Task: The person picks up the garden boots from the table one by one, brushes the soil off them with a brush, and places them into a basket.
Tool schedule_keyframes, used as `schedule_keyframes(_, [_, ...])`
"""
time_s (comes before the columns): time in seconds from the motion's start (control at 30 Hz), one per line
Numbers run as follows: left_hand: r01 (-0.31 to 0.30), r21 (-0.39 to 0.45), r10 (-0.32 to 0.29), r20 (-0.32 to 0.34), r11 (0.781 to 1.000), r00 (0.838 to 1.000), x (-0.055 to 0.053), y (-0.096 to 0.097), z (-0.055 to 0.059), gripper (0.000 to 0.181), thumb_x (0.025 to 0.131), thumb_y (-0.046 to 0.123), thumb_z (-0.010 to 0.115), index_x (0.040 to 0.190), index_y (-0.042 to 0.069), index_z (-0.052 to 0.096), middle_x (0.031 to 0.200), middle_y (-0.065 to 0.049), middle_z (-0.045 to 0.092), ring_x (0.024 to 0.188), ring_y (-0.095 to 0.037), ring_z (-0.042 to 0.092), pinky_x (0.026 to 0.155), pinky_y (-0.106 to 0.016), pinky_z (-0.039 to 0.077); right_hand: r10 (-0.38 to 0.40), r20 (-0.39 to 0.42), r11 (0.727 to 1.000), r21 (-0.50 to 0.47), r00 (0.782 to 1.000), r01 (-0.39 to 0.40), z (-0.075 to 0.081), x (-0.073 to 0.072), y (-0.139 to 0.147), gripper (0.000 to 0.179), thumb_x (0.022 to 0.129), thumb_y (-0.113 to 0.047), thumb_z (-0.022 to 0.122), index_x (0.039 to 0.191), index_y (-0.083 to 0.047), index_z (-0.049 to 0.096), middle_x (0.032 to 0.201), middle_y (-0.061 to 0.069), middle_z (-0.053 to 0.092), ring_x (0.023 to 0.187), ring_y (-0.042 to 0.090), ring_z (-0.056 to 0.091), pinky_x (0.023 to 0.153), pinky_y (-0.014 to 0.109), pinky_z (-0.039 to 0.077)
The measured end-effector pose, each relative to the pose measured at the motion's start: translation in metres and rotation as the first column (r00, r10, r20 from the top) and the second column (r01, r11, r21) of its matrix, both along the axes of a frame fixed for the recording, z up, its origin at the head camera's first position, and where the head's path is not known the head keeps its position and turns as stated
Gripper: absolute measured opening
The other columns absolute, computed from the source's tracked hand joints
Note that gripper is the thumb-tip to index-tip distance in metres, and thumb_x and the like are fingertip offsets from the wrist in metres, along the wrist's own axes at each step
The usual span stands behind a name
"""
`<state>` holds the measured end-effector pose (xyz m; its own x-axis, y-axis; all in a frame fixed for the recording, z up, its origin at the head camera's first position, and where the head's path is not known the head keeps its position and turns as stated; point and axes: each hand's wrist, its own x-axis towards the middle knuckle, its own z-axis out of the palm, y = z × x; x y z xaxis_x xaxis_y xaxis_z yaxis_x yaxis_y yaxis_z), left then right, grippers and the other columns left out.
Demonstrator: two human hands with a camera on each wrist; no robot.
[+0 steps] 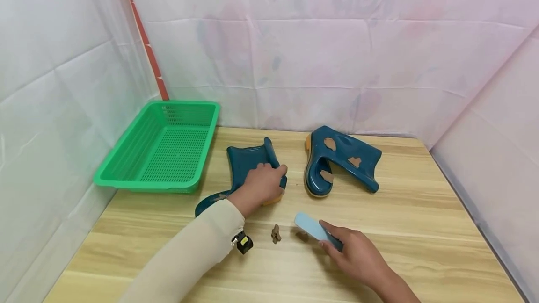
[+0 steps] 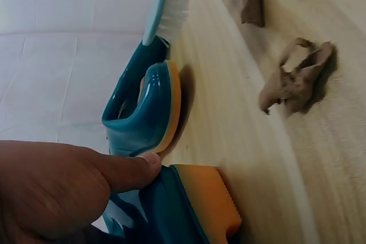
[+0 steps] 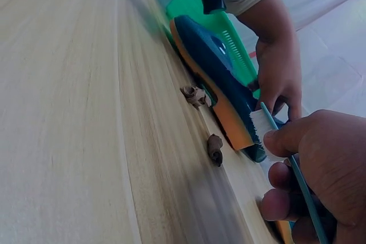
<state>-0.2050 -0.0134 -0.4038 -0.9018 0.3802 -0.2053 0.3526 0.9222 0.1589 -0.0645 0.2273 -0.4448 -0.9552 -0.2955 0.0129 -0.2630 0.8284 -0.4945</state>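
The boot [image 1: 248,158] is laid on its side on the table [image 1: 421,228], ahead and to the left of the right hand [image 1: 358,254]. Its shaft is pointed away from the person, and the line of its foot is run from the orange heel [image 1: 273,200] on the right to the toe at the lower left. The sole is turned toward the person's side. The heel end is gripped by the left hand [image 1: 263,183], which is thus the nearer one; the thumb is seen pressed there in the left wrist view.

The brush [image 1: 309,226] is pinched by its handle between the right thumb and fingers. It is held apart from the boot, with its head aimed roughly at the heel and its blue back shown to the head camera. White bristles [image 3: 266,132] are shown in the right wrist view.

Two brown clumps [image 1: 275,234] are left on the wood, near the boot and the brush. A brown patch [image 1: 221,197] is seen on the boot's foot. The second boot [image 1: 345,146], marked with three patches, is laid farther right, toe toward the person, touched by neither hand. At the left, the green basket [image 1: 147,184] is set upright, its perforated floor seen.
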Motion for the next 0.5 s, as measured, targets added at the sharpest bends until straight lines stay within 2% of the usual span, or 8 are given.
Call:
schedule_keyframes(0.13, [0.102, 0.005, -0.102, -0.058, 0.995, 0.993, 0.009, -0.003, -0.001, 0.042, 0.099, 0.032, 0.071, 0.137, 0.024, 0.056, 0.118, -0.011, 0.064, 0.102, -0.03, 0.055, 0.079, -0.046, 0.051, -0.002, 0.0, 1.0, 0.0, 1.0, 0.002, -0.001, 0.0, 0.0, 0.049, 0.093, -0.027, 0.078, 0.139, -0.014, 0.067, 0.12, 0.004, 0.073, 0.079, 0.004, 0.056, 0.071, 0.026, 0.047])
schedule_keyframes(0.3, [0.191, -0.015, -0.191, -0.131, 0.981, 0.973, 0.023, -0.008, -0.003, 0.045, 0.094, 0.033, 0.078, 0.134, 0.026, 0.059, 0.113, -0.007, 0.067, 0.098, -0.026, 0.057, 0.075, -0.041, 0.052, 0.002, 0.003, 1.0, 0.014, 1.0, -0.002, -0.002, 0.0, -0.001, 0.049, 0.093, -0.026, 0.078, 0.139, -0.015, 0.067, 0.12, 0.005, 0.073, 0.079, 0.004, 0.055, 0.071, 0.027, 0.048])
schedule_keyframes(0.5, [0.319, -0.031, -0.318, -0.218, 0.947, 0.923, 0.036, -0.017, -0.01, 0.043, 0.091, 0.03, 0.081, 0.129, 0.028, 0.062, 0.112, -0.004, 0.066, 0.095, -0.022, 0.055, 0.077, -0.038, 0.052, 0.012, 0.013, 1.0, 0.021, 1.0, -0.012, -0.001, 0.001, 0.001, 0.049, 0.093, -0.026, 0.078, 0.139, -0.014, 0.067, 0.12, 0.005, 0.073, 0.079, 0.003, 0.055, 0.07, 0.026, 0.048])
